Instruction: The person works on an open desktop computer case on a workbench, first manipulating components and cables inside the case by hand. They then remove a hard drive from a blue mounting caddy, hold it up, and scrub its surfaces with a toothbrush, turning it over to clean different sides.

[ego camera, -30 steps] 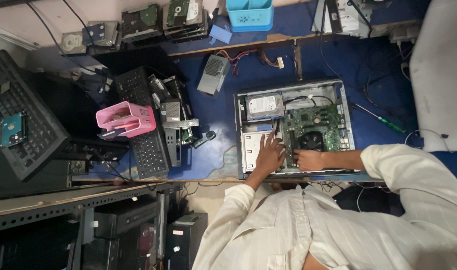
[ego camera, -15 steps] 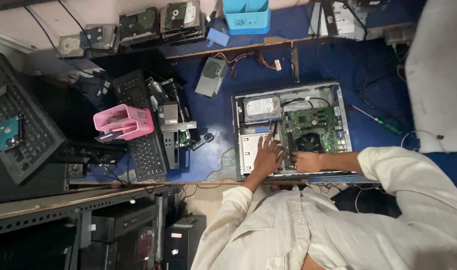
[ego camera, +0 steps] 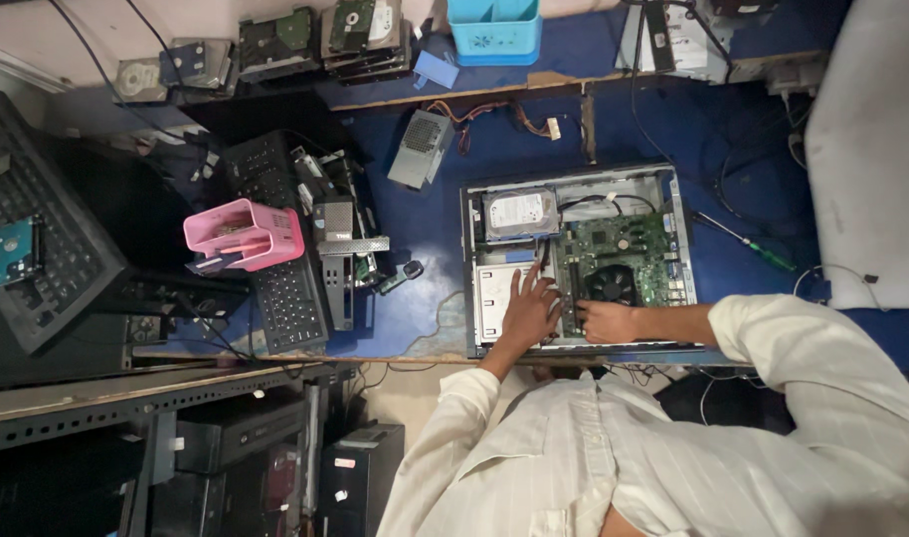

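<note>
An open desktop computer case (ego camera: 673, 189) lies flat on the blue table. Inside it are a silver hard drive (ego camera: 519, 212), a green motherboard (ego camera: 624, 244) and a black fan (ego camera: 611, 285). My left hand (ego camera: 529, 310) rests flat with its fingers spread on the metal drive bay, just left of the motherboard. My right hand (ego camera: 602, 321) is curled at the near edge of the motherboard, beside the fan. Whether it holds anything is hidden by the fingers.
A green-handled screwdriver (ego camera: 763, 251) lies right of the case. A grey power supply (ego camera: 420, 149) with loose wires sits behind it. To the left are a pink tray (ego camera: 244, 234), black keyboards (ego camera: 290, 298) and loose parts. Hard drives (ego camera: 275, 40) and a blue bin (ego camera: 494, 30) line the back.
The view has drifted slightly. Both hands stay in the same spot inside the case, with only small finger movement.
</note>
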